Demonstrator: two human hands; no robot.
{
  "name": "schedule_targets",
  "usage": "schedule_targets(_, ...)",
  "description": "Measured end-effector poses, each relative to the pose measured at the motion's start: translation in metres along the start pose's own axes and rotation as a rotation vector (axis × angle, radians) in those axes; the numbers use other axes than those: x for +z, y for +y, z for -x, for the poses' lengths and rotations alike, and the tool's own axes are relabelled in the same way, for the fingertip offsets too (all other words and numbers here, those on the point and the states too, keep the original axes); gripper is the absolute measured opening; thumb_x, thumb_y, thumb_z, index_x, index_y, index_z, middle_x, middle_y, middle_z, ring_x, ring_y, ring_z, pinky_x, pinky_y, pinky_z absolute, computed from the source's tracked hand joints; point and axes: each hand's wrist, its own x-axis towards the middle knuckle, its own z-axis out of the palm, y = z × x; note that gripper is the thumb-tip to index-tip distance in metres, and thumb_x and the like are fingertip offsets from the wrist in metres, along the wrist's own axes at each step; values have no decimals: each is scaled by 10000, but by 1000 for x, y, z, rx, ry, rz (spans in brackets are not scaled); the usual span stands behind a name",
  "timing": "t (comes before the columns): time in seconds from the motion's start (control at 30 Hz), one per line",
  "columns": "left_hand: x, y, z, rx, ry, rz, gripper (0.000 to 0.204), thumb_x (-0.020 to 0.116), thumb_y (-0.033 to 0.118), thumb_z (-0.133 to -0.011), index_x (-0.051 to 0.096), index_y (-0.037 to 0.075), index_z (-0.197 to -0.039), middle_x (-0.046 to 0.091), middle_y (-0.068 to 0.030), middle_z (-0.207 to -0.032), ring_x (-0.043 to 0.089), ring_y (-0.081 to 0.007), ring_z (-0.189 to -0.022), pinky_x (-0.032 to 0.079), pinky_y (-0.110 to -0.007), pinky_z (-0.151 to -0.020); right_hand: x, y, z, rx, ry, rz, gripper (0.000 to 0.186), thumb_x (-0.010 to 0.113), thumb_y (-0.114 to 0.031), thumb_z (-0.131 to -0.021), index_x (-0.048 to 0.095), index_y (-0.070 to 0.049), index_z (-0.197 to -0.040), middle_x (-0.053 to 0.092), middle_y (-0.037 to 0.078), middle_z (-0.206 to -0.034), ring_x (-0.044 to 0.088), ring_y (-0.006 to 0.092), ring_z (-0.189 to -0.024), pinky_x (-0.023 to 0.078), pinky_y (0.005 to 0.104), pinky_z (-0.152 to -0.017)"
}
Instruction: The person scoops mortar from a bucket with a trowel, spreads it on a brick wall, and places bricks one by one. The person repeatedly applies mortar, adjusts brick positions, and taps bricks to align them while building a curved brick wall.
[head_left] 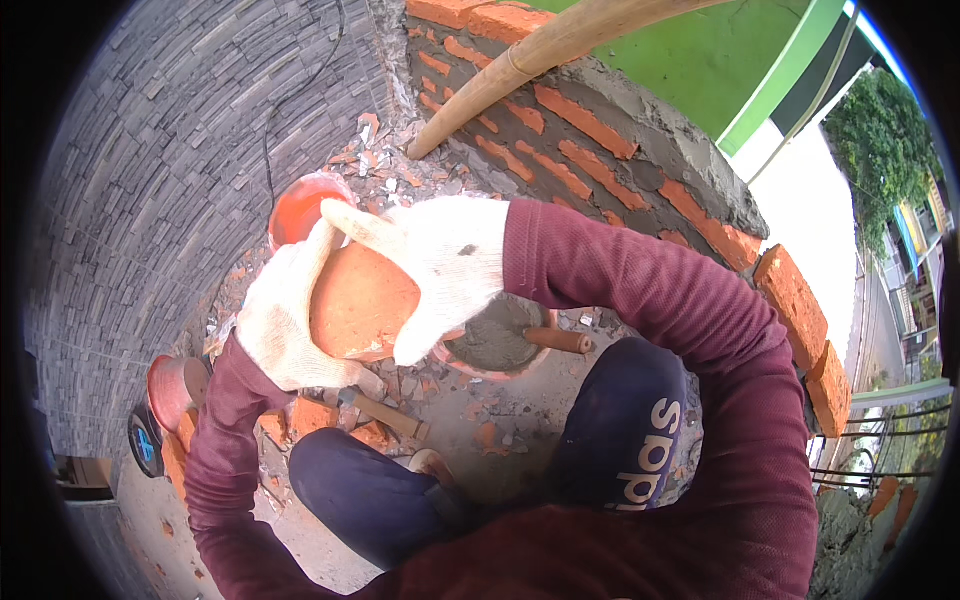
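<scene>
Both my hands wear white knit gloves. Between them they hold an orange brick [362, 300] up in front of me, its broad face toward me. My left hand [280, 312] is closed on the left side, and my right hand [452, 258] grips the top and right edge. Just below and right of my right hand stands a bucket [498, 375] with wet grey mortar [492, 336]. A wooden tool handle [560, 340] sticks out over its rim; the tool's other end is hidden. An orange bucket [297, 222] sits behind my gloves, partly covered.
A rough brick wall [560, 172] rises ahead and right, with a bamboo pole [530, 58] leaning across it. Grey stone cladding [170, 170] covers the left wall. A wooden-handled tool [392, 414] and loose bricks [312, 416] lie near my knees amid rubble.
</scene>
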Motion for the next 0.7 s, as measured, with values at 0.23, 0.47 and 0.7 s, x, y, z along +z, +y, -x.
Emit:
schedule_targets(0.23,9,83,-158,346,-61,200,1304,958,462,-520,387,-15,-1591,427,-247,-1623,430,-401,-1503,265,-489,-1264,-71,-40,147,314,290,327,1187,926,-392,-639,345,-41,-1612,632,240,-1263,630,442,-1159,525,495,-988)
schedule_targets(0.47,15,84,-203,253,73,272,880,841,393,-769,526,45,-1514,568,-215,-1440,546,-391,-1357,422,-471,-1164,-127,3,238,682,606,97,1182,875,-300,-504,459,-18,-1573,600,231,-1450,595,327,-1318,415,406,-1182)
schedule_targets(0.7,85,74,-148,335,-344,298,563,707,390,-896,666,83,-1366,696,-162,-1234,661,-345,-1187,527,-447,-1015,-146,69,219,853,732,75,1003,843,-252,-624,514,-22,-1543,639,203,-1417,627,286,-1279,523,371,-1062)
